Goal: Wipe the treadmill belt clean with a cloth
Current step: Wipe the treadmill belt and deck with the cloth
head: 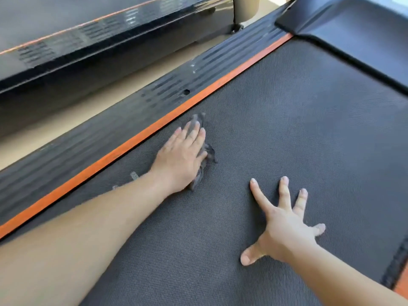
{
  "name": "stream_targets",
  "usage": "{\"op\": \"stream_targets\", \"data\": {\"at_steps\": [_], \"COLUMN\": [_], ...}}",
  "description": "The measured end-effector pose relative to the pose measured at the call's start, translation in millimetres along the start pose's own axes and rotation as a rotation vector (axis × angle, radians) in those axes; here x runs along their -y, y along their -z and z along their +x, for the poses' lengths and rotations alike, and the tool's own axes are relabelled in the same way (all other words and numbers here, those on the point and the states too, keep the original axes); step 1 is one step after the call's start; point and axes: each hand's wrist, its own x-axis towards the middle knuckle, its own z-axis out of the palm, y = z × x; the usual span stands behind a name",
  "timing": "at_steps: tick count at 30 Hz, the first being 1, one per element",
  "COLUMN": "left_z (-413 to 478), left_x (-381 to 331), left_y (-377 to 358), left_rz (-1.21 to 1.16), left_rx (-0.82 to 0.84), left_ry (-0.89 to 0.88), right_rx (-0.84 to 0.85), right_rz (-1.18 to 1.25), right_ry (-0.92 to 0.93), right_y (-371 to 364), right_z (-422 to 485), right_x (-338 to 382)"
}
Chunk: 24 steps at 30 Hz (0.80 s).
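1. Left hand [182, 155]: bare; back of hand on show, knuckles faintly ridged; four fingers in view, thumb hidden; fingertips slightly smeared by blur.
2. Left forearm [88, 235]: bare, uncovered from wrist to the lower left edge of view; broad at that edge, tapering evenly toward the wrist; smooth surface, outline softened by blur.
3. Right hand [287, 226]: bare; all five digits in view; slender fingers, faint tendon lines across the back.
4. Fingernails [253, 181] of right hand: short, rounded, pale, lightly glossy.
5. Right forearm [353, 281]: bare, uncovered from wrist to the lower right corner of view; shorter stretch visible than the left.
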Motion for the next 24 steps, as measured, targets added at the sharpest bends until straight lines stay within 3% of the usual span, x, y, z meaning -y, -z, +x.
{"op": "stream_targets", "data": {"at_steps": [5,8,11,13,15,17,21,24], "left_z": [-9.4,-61.7,-78.5,-59.1,-42.5,-47.4,-130.4,-168.0], "left_x": [-44.2,-85.0,-68.5,-41.2,-23.0,-38.6,-102.6,-96.5], "left_y": [-6.3,-8.4,-5.2,-8.4,-5.1,-7.6,-29.7,-33.7], "left_rz": [-0.199,-0.124,-0.078,0.01,-0.06,-0.154,-0.112,-0.091], "left_rx": [0.026,0.041,0.112,0.03,0.021,0.007,-0.029,-0.006], "left_ry": [0.058,-0.171,-0.31,-0.193,0.0,0.055,-0.288,-0.416], "right_rx": [-0.004,-0.003,-0.007,-0.003,0.004,0.001,-0.021,-0.017], "right_rz": [0.003,0.005,0.008,0.006,0.011,0.01,0.018,0.005], "right_ry": [0.0,0.005,-0.001,0.001,-0.005,0.0,-0.005,-0.016], "right_y": [0.1,-1.6,-1.5,-1.7,-0.3,-1.2,-0.1,-1.5], "right_z": [1.1,2.3,1.9,3.0,1.8,0.5,-2.7,-3.9], "right_x": [0.3,-0.3,0.6,0.9,2.5,2.6,4.5,5.2]}}
